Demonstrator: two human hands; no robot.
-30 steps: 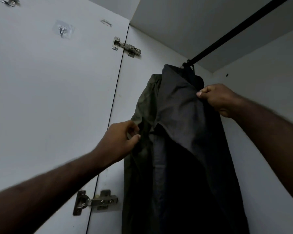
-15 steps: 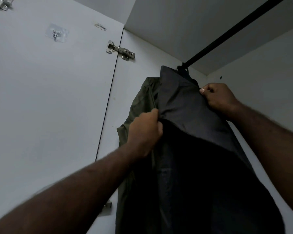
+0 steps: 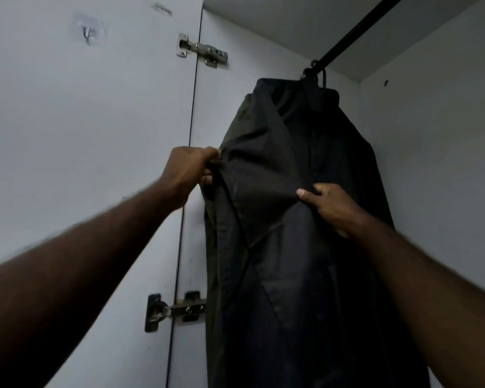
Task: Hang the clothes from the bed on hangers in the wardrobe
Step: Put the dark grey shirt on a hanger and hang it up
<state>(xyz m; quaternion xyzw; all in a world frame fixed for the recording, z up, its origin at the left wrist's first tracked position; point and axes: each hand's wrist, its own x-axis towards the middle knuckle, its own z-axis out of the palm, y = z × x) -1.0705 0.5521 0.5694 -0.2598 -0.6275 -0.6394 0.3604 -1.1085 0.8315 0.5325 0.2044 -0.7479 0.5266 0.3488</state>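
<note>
Dark shirt (image 3: 305, 219) on a hanger (image 3: 318, 77) at the rail's (image 3: 356, 32) far end, left hand (image 3: 189, 170) pinching its left edge, right hand (image 3: 332, 207) gripping a front fold, open wardrobe door (image 3: 81, 135) at left

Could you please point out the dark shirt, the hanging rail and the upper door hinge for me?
dark shirt (image 3: 291, 275), head view, on its front panel.
hanging rail (image 3: 361, 28), head view, midway along the black bar.
upper door hinge (image 3: 205, 51), head view, on its metal arm.
</note>
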